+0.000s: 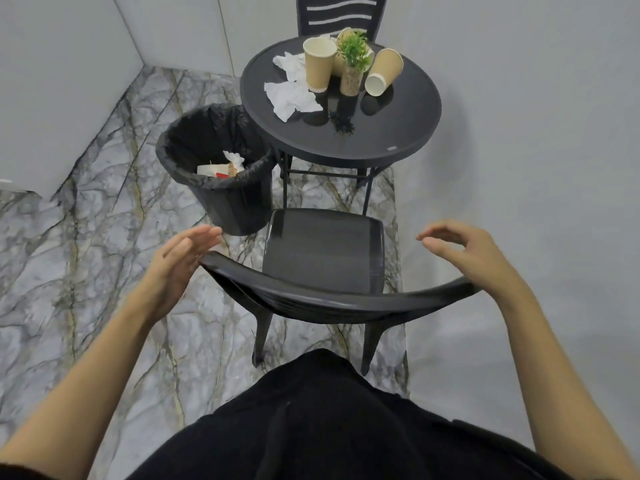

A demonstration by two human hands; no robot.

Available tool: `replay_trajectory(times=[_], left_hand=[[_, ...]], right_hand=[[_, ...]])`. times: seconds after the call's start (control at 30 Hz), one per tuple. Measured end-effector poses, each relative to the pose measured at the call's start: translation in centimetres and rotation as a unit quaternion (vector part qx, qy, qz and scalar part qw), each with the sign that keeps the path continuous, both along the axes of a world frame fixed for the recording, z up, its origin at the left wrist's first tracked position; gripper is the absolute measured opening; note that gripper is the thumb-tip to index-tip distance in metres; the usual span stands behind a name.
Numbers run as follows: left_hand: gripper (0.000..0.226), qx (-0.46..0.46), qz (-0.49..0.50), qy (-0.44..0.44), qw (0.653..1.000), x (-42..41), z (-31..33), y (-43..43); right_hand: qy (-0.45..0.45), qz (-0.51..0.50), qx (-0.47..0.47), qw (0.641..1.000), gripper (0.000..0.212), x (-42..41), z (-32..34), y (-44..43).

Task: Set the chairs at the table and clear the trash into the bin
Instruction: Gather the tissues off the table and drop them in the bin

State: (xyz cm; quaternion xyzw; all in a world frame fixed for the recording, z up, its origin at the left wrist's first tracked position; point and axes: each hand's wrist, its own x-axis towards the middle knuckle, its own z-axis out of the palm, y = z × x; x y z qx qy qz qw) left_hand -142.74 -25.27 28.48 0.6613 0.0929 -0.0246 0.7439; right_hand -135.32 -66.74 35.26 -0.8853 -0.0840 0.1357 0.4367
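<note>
A black chair stands right in front of me, its seat facing the round black table. My left hand is open beside the left end of the chair's backrest, fingers apart. My right hand hovers open just above the backrest's right end. Neither hand grips the chair. On the table lie two crumpled white napkins, an upright brown paper cup, a tipped paper cup and a third cup partly hidden behind a small potted plant. A second black chair stands beyond the table.
A black bin with a black liner stands left of the table, with paper trash inside. Grey walls close in at the right, the back and the left. The floor is grey marble.
</note>
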Motion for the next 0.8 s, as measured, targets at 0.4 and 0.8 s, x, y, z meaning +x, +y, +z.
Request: replay_trajectory(times=[0.4, 0.8], left_hand=[[0.036, 0.3, 0.043, 0.158, 0.94, 3.2, 0.5, 6.0], [0.053, 0.455, -0.056, 0.254, 0.852, 3.6, -1.8, 21.3]], right_hand=[[0.082, 0.386, -0.292, 0.871, 0.059, 9.8, -2.0, 24.3], [0.108, 0.462, -0.4, 0.784, 0.071, 11.1, -7.4, 46.7]])
